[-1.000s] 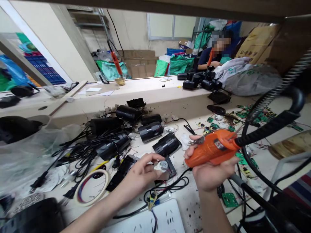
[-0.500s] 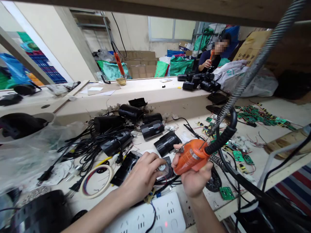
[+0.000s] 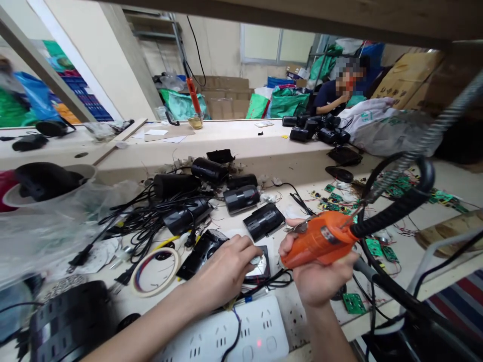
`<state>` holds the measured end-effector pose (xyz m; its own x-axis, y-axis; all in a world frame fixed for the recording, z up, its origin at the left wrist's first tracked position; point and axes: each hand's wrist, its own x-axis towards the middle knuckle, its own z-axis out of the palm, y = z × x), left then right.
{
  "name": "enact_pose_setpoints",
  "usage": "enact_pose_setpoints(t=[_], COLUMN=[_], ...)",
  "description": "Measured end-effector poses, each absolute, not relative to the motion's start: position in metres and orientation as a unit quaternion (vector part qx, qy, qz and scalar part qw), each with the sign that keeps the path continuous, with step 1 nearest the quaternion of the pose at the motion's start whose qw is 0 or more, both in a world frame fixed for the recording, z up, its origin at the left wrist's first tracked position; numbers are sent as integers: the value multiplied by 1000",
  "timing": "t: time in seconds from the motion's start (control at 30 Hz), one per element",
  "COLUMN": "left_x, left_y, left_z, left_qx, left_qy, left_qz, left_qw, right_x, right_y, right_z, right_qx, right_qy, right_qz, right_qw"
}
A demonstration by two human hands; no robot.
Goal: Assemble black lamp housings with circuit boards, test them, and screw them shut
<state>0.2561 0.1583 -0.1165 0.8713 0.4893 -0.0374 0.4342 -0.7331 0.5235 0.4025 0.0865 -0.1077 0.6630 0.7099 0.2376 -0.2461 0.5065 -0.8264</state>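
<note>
My right hand (image 3: 320, 284) is wrapped round an orange electric screwdriver (image 3: 319, 240), tilted with its cord end up to the right. A coiled spring (image 3: 411, 156) and a thick black cord (image 3: 400, 203) run from that end. The driver's tip is hidden on the far side of my fingers. My left hand (image 3: 224, 266) lies with bent fingers over an opened black plastic housing (image 3: 198, 255), holding it down on the bench. Beside its fingertips shows a dark part with a pale round piece (image 3: 260, 266). My left palm hides the housing's middle.
A white power strip (image 3: 260, 329) lies in front. Tape roll (image 3: 138, 274), black cables (image 3: 139, 218) and several black cylindrical housings (image 3: 241, 198) are to the left and behind. Green circuit boards (image 3: 353, 303) lie right. A shelf edge (image 3: 302, 22) crosses above. Another person (image 3: 330, 98) sits across.
My right hand has moved the screwdriver to the right, away from my left hand. My left hand stays on the housing. The view has shifted slightly. The person across has raised an orange tool.
</note>
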Motion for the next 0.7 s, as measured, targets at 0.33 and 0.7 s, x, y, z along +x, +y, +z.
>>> enact_pose_setpoints(t=[0.33, 0.7], left_x=[251, 257], left_y=[164, 164], left_z=[-131, -141], left_qx=[910, 884], left_qy=[244, 259], left_qz=[101, 143], left_qw=[321, 363], right_x=[399, 388], right_y=[89, 94], right_z=[-88, -93], right_qx=[-368, -398], right_qy=[-298, -326], right_qz=[320, 331], right_qw=[820, 791])
